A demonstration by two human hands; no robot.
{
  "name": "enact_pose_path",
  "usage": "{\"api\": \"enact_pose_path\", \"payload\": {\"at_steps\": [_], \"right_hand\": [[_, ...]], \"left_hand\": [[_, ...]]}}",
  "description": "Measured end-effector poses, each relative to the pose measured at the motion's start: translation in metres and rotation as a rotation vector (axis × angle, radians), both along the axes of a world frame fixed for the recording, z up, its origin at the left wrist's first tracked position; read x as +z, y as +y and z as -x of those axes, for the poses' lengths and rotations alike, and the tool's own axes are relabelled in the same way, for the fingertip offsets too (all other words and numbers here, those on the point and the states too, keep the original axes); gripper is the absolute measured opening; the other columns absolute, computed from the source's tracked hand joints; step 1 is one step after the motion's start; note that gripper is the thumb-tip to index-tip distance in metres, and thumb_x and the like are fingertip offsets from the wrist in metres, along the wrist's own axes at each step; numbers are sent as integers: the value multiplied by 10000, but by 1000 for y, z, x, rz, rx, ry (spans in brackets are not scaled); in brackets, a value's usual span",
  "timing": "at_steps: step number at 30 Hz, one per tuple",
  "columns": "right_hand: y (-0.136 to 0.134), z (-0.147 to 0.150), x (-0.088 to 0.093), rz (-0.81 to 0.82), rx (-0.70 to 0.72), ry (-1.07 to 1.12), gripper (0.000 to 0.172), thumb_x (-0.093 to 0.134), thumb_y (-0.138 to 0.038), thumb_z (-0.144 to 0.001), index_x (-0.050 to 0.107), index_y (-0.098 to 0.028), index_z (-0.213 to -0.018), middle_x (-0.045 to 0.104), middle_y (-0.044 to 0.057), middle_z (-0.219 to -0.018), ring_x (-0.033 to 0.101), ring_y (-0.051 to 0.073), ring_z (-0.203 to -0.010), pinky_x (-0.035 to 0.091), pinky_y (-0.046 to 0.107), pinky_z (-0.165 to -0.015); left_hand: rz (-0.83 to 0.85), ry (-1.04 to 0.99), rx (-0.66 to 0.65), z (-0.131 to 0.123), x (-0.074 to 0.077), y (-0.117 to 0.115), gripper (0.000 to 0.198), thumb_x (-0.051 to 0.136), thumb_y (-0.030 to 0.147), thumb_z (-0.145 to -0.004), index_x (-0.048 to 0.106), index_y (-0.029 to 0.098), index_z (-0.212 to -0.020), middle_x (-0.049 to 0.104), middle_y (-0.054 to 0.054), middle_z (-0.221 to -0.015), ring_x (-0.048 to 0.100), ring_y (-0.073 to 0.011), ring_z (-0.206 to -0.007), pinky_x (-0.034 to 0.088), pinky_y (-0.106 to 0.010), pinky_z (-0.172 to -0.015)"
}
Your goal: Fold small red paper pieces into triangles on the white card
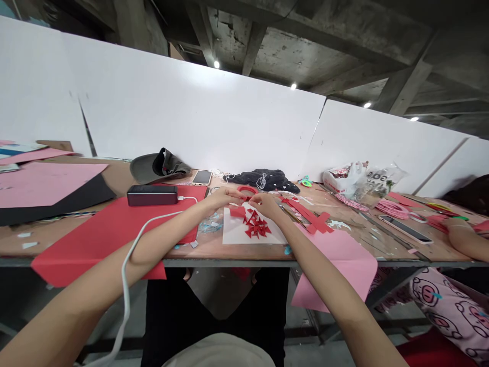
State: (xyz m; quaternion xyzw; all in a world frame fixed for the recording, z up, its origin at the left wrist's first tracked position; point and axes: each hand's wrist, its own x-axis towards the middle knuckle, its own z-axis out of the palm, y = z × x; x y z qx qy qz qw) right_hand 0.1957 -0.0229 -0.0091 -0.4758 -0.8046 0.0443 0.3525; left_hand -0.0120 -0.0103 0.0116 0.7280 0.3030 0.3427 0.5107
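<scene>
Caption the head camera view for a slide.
Bare left hand and bare right hand meet above red paper triangles on a white sheet.

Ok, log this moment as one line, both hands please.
left hand: above red paper cutouts | right hand: fingertips near left hand's | beneath: white sheet | nearby: black power bank, pink paper sheet

Single head-worn view, facing forward and down, close above left hand (220, 198), right hand (266, 205).
</scene>
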Motion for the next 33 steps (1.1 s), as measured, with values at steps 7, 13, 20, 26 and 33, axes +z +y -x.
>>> {"api": "enact_pose_path", "payload": {"at_steps": [7, 13, 20, 26, 33], "right_hand": [[-15, 13, 15, -3, 209, 355, 235, 518, -376, -834, 646, -191, -901, 674, 46, -844, 621, 161, -770, 492, 287, -717], [-22, 18, 16, -30, 257, 327, 169, 606, -348, -770, 667, -197, -816, 670, 49, -862, 624, 161, -763, 508, 303, -726], [-12, 14, 13, 18, 257, 414, 179, 601, -350, -770, 657, -187, -817, 681, 49, -841, 641, 172, -773, 512, 291, -705], [-17, 15, 14, -31, 245, 364, 169, 580, -342, -794, 663, -201, -837, 673, 53, -871, 633, 173, -785, 512, 307, -722], [-21, 17, 14, -185, 271, 201, 130, 580, -267, -816, 700, -232, -852, 652, 60, -934, 592, 197, -898, 472, 345, -814]], "left_hand": [[111, -105, -11, -1, 7, -11, 309, 736, 252, -620, 709, 146, -909, 708, -96, -949, 630, -241, -955, 486, -351, -834], [48, -56, 22, -5, -3, 3, 263, 731, 207, -608, 701, 160, -866, 722, -75, -817, 664, -213, -837, 520, -302, -700], [24, -93, 4, -5, -6, 11, 316, 763, 174, -540, 713, 148, -850, 724, -90, -843, 667, -229, -854, 526, -314, -739], [16, -74, -13, -2, -7, 7, 296, 737, 215, -615, 709, 162, -905, 720, -88, -895, 652, -232, -925, 499, -360, -844], [261, -194, -62, -3, -8, 8, 262, 756, 192, -615, 720, 139, -869, 712, -95, -951, 628, -226, -997, 483, -302, -916]]}}
